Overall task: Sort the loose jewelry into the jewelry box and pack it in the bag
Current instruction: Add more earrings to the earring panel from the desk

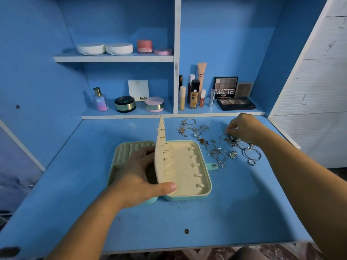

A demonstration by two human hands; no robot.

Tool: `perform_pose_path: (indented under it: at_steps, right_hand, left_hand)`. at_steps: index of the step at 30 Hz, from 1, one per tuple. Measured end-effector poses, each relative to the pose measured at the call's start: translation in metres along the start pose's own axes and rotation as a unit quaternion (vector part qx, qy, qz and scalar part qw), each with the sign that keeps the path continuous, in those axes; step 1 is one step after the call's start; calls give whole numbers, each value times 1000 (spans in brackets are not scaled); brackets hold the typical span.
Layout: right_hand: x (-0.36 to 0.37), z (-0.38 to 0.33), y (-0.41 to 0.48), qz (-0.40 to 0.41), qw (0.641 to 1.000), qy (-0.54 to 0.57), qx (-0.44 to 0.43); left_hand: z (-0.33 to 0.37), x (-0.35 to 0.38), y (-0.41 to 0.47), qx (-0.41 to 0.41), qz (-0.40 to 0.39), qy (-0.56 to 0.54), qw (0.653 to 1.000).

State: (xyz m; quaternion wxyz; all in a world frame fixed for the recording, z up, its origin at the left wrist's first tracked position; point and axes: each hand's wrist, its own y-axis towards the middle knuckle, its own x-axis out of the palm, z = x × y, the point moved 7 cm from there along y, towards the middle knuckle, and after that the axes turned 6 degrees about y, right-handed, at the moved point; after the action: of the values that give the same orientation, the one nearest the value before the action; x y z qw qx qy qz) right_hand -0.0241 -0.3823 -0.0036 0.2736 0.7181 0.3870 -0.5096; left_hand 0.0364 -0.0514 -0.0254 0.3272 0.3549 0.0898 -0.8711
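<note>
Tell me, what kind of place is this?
Probably a home dressing table: the shelves hold an eyeshadow palette and a perfume bottle, and a jewelry box lies open beside loose jewelry.

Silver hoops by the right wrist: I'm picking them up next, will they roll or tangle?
Likely stiff: the silver hoops keep round outlines. They overlap, so several may lift together. Lying flat on the desk, they probably won't roll.

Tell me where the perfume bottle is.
Head view: the perfume bottle stands at the left end of the lower shelf, just left of the black round jar.
</note>
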Motion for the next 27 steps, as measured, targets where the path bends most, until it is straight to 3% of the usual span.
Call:
perform_pose_path:
  at_steps: [14,27]
  right_hand:
    - [11,-6,15,-22,998,-55,33]
    - [15,-22,5,-71,977,-189,67]
  left_hand:
    - [-11,4,2,-13,-13,-19,1000]
    - [-7,2,1,0,-3,-8,1000]
